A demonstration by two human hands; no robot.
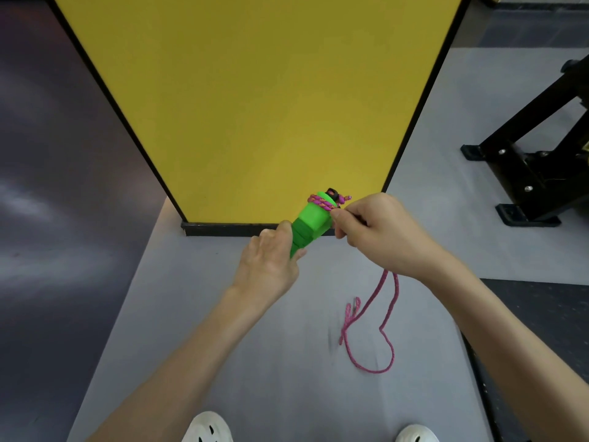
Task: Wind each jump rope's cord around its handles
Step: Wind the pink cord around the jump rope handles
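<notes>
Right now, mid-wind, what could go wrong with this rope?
Only a few wraps sit at the very tip of the green handles; they may slip off if the right hand slackens. The loose cord hangs in crossing loops toward the floor and could knot as it is drawn up.

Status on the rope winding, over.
Left hand grips green handles. Right hand pinches pink cord at the top wraps. Loose tail dangles, unsnagged.
</notes>
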